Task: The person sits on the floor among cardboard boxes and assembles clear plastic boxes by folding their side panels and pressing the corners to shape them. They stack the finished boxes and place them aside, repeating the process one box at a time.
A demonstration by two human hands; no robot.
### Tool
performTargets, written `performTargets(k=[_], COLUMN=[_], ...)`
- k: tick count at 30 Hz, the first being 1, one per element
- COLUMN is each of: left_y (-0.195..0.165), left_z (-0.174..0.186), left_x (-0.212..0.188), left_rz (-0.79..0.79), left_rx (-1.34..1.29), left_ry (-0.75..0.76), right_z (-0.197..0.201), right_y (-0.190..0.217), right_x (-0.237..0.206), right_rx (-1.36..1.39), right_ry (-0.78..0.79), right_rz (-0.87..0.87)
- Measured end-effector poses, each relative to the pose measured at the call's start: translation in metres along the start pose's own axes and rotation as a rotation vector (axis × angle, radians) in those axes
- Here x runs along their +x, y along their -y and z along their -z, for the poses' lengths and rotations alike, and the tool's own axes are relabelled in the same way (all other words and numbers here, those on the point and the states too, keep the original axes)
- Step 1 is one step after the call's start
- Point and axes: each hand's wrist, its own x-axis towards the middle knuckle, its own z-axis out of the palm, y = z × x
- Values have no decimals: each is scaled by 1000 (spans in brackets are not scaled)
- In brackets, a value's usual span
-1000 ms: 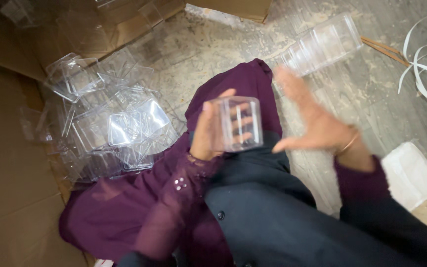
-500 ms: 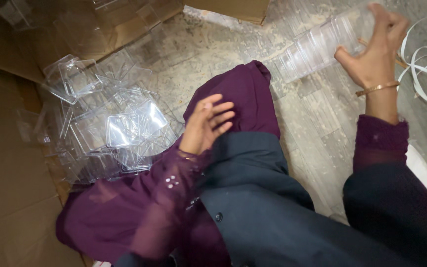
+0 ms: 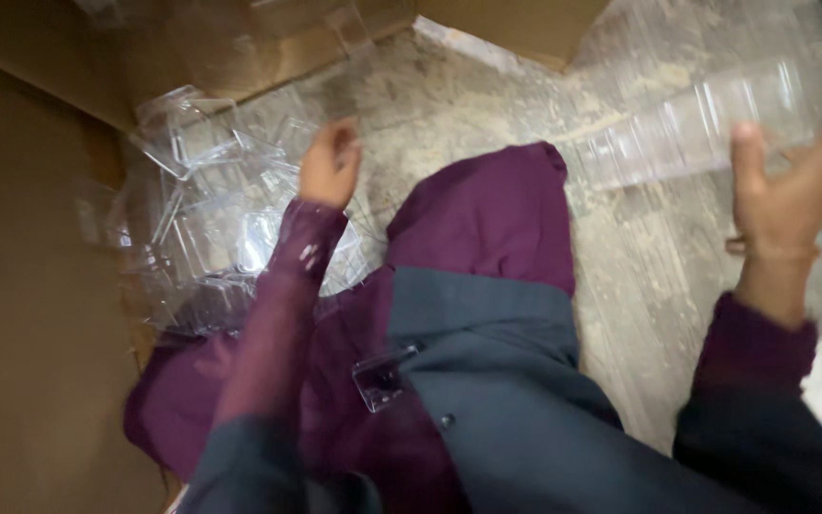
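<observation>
The left hand [image 3: 328, 164] hung loosely curled and empty over the heap of clear plastic containers [image 3: 221, 228], its fingers bent down toward the heap's near edge without visibly gripping any piece. A second earlier this hand had held a single clear container up over the lap; half a second earlier it was already empty, so that piece had been let go and the hand had moved across to the heap. The right hand [image 3: 792, 186] was spread wide, fingers apart, just beside the near end of the long stack of nested clear containers [image 3: 692, 128] that lay on the stone floor [image 3: 639, 276] well to the right of the heap; it seemed to have drawn back from the stack's far end, where it had rested half a second before, and motion blur hid whether it touched the stack. Between heap and stack lay the purple garment [image 3: 487, 214] over the person's lap. One small clear lid [image 3: 380, 378] rested on the dark coat [image 3: 497, 381] below it. Cardboard sheets [image 3: 21, 314] lay left of the heap.
</observation>
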Motion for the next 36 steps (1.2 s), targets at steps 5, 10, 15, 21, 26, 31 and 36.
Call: performTargets(k=[5, 10, 15, 21, 26, 31, 36], left_y=[27, 24, 17, 1, -17, -27, -64], left_z=[-85, -124, -130, -77, -2, 77, 57], left_x=[69, 25, -7, 14, 1, -77, -125], left_rz=[-366, -22, -230, 75, 87, 694, 810], left_rx=[777, 781, 899, 748, 51, -1147, -1452], left_ry=[157, 416, 68, 493, 99, -82, 49], right_z=[-34, -99, -212, -375, -384, -281, -196], right_y=[80, 146, 167, 180, 180, 171, 209], right_x=[-17, -39, -84, -135, -118, -81, -79], right_rx=[122, 365, 245, 390, 356, 643, 1080], right_ry=[85, 565, 938, 811, 789, 546, 666], right_rz=[70, 277, 471, 406, -304, -386, -207])
